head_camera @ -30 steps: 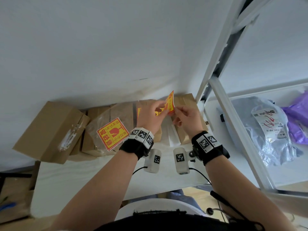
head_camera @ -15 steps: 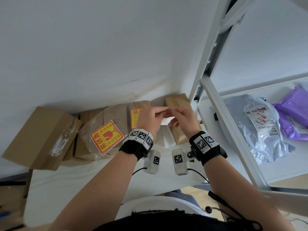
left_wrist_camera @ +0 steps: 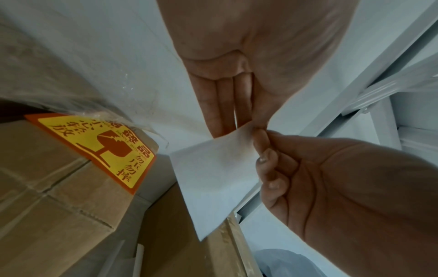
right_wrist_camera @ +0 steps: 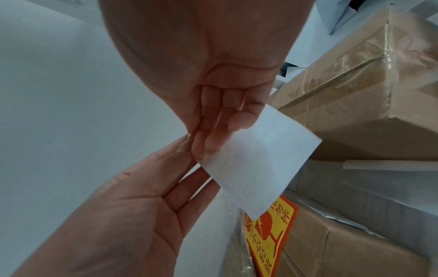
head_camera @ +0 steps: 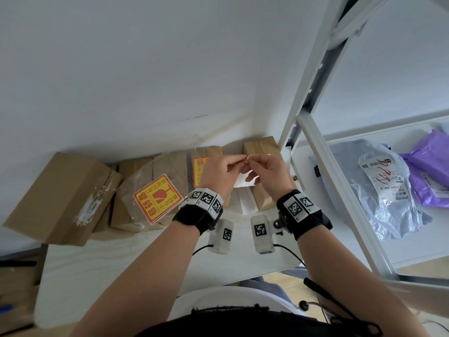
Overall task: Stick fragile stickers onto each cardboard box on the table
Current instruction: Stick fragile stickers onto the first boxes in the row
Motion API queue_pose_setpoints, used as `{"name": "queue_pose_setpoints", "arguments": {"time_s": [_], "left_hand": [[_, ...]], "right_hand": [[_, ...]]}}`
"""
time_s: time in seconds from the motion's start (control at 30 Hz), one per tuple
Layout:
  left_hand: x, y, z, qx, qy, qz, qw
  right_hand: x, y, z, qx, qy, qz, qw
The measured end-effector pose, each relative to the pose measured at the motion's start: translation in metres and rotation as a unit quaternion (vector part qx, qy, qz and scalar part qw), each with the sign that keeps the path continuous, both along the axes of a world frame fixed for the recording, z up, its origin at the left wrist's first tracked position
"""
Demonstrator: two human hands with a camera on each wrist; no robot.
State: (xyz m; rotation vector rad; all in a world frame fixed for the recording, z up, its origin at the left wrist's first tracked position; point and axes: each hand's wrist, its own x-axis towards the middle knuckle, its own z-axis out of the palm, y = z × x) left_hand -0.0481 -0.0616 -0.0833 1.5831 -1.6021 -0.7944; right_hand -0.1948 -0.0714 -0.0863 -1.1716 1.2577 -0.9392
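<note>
1. Where the white table point(head_camera: 116, 268) meets the wall, I read a row of cardboard boxes along its far edge; the largest box point(head_camera: 60, 198) lies tilted at the left end.
2. To the right stands a white shelf frame point(head_camera: 323, 166); its shelf holds a grey mailer bag point(head_camera: 388, 203) with a printed label and, beside it, a purple bag point(head_camera: 430, 171).
3. The wrapped box point(head_camera: 136, 198), second in the row, carries a yellow-and-red applied sticker point(head_camera: 157, 198) on its upper face. Another labelled box point(left_wrist_camera: 59, 187) sits directly under my left wrist.
4. The rightmost box point(head_camera: 262, 154), sealed with clear tape, stands just behind both hands; no sticker is visible on it.
5. My left hand point(head_camera: 220, 173) and right hand point(head_camera: 269, 171) are raised together above the row, fingertips meeting.
6. Both hands pinch one corner of a loose fragile sticker point(left_wrist_camera: 213, 178). Grip state: left thumb and fingers clamp it from one side, right thumb and forefinger from the other.
7. The sticker hangs in the air with its white backing toward both wrist cameras; a sliver of red edge point(head_camera: 245, 161) shows between the fingertips in the head view. It touches no box.
</note>
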Motion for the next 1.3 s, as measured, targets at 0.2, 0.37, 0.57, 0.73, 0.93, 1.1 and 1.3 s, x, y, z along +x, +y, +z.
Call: {"name": "queue_pose_setpoints", "arguments": {"time_s": [0.2, 0.37, 0.57, 0.73, 0.93, 1.1, 1.3], "left_hand": [[0.008, 0.0, 0.0, 0.001, -0.02, -0.005, 1.0], [0.008, 0.001, -0.002, 0.002, -0.016, -0.008, 1.0], [0.01, 0.002, -0.003, -0.007, -0.023, -0.011, 1.0], [0.009, 0.0, -0.004, 0.001, -0.021, -0.003, 1.0], [0.003, 0.001, 0.002, 0.019, 0.025, -0.002, 0.999], [-0.001, -0.001, 0.011, 0.009, 0.02, 0.004, 1.0], [-0.003, -0.005, 0.009, -0.004, -0.017, -0.032, 0.999]], "right_hand": [[0.006, 0.001, 0.002, 0.012, -0.025, 0.001, 1.0], [0.011, 0.0, 0.001, 0.017, -0.011, -0.014, 1.0], [0.011, 0.0, 0.003, 0.029, -0.035, -0.013, 0.999], [0.01, -0.003, -0.001, 0.027, -0.017, -0.009, 0.999], [0.008, -0.004, -0.001, 0.012, 0.018, -0.01, 1.0], [0.006, -0.005, 0.003, 0.018, 0.008, -0.008, 1.0], [0.001, -0.007, 0.006, 0.023, -0.028, -0.008, 0.999]]}}
